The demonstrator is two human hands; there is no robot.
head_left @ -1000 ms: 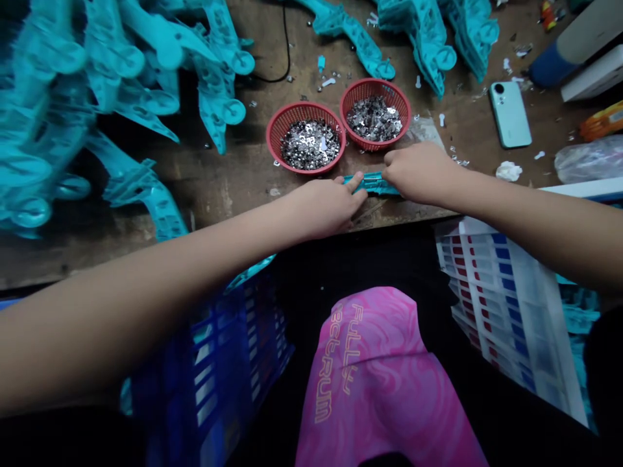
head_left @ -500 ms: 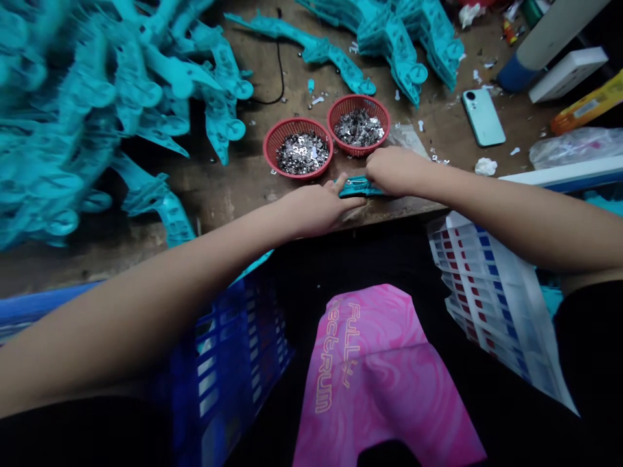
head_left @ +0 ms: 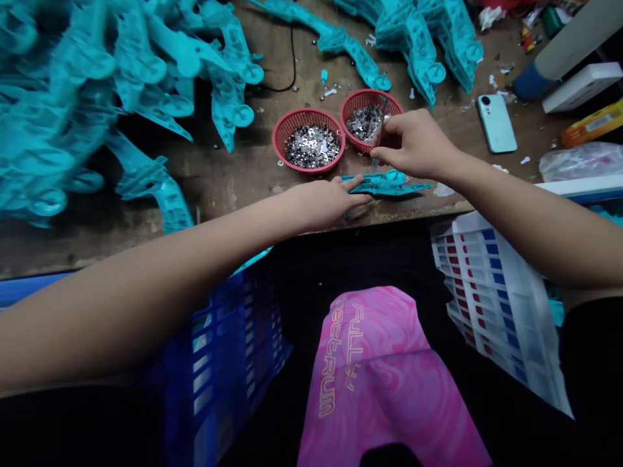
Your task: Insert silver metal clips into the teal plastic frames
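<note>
Two red baskets [head_left: 287, 120] and a teal part [head_left: 389, 183] share the scuffed bench [head_left: 233, 181]

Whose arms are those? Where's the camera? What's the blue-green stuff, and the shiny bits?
The camera sits on a person's head and looks down, so both arms are their own. The left hand presses flat on one teal plastic part on the wooden table. The right hand hovers above it, fingertips pinched; what they pinch is too small to tell. The left red basket and right red basket hold shiny metal bits. The blue-green stuff is a heap of teal parts. A phone lies farther right.
</note>
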